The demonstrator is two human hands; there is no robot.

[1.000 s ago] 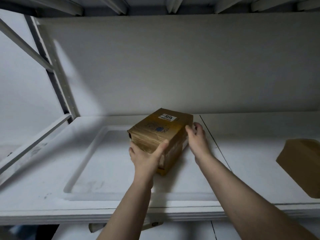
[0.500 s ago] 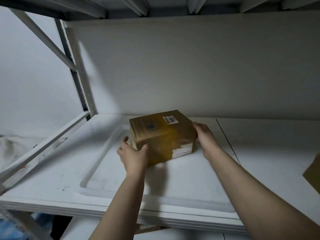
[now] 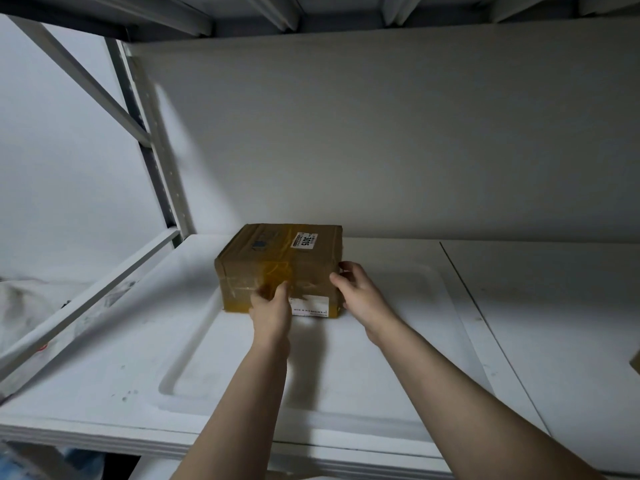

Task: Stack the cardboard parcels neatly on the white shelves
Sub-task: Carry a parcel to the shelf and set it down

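Observation:
A taped brown cardboard parcel (image 3: 277, 261) with a white label reading 3015 on top lies flat on the white shelf (image 3: 145, 368), near the back wall. My left hand (image 3: 272, 306) presses against its front face, thumb up on the tape. My right hand (image 3: 356, 296) touches the parcel's front right corner with its fingertips, fingers bent around the edge. A second white label shows on the front face between my hands.
A grey upright post (image 3: 152, 147) and diagonal braces (image 3: 79, 74) stand at the shelf's left end. A seam (image 3: 485, 323) splits the shelf boards to the right. The corner of another cardboard parcel (image 3: 635, 362) peeks in at the right edge. Another shelf hangs overhead.
The parcel has been turned square to the wall and slid back and left on the shelf. My left hand shifted from its left corner to its front face.

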